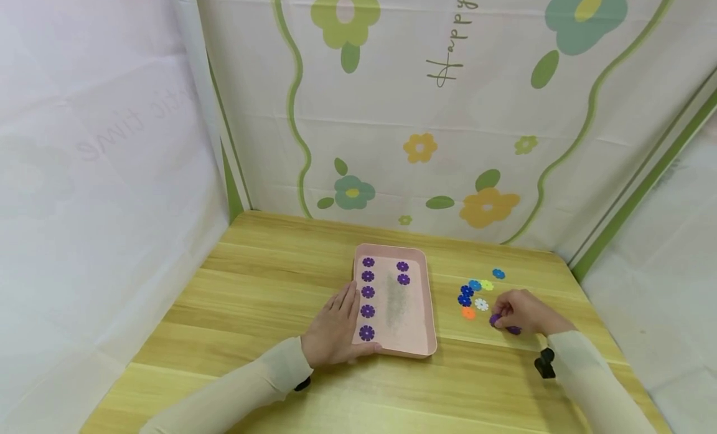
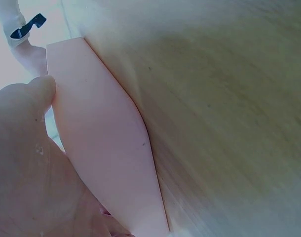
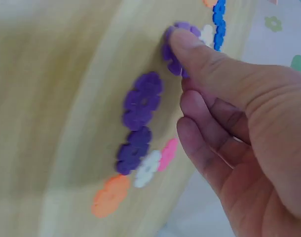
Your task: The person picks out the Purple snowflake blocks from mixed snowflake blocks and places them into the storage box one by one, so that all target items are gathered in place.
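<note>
My left hand (image 1: 333,328) rests along the near left corner of a pink tray (image 1: 414,322), fingers straight on the left rim and thumb at the near edge. In the tray lie purple snowflake discs: a column of several (image 1: 367,292) on the left and two (image 1: 403,279) at the far right. Right of the tray, my right hand (image 1: 523,309) pinches a purple snowflake disc (image 3: 171,54) between thumb and forefinger, just over the table. Two more purple discs (image 3: 143,101) lie close beneath it in the right wrist view, the hand partly covering that patch in the head view.
Between tray and right hand lie loose discs: dark blue (image 1: 465,300), light blue (image 1: 475,285), yellow (image 1: 487,285), white (image 1: 482,304) and orange (image 1: 468,313). Another blue disc (image 1: 498,274) lies farther back. Pink (image 3: 168,154) and orange (image 3: 110,196) discs show near the right hand. Printed curtains surround the table.
</note>
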The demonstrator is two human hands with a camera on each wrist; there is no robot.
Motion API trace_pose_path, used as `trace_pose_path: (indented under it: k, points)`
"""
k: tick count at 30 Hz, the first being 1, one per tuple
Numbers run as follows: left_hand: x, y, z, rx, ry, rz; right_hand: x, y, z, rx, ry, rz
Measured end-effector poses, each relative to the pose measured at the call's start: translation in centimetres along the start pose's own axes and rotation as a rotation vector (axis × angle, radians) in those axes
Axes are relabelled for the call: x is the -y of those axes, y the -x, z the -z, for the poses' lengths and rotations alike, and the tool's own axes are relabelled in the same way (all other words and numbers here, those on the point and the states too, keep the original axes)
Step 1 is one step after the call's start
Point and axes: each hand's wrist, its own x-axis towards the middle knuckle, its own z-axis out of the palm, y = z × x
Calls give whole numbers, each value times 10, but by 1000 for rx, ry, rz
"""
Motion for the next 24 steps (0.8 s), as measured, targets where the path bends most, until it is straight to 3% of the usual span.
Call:
trace_pose_path:
  k: [12,18,24]
  points:
    - [1,0,-2,-17,-25,-12,40,-27,29,86,56,85]
    - [1,-1,-1,0,-28,0,74,-50,40,90,89,133]
    - [1,-1,-5,-10,-39,-4,108,-75,42,113,120,120]
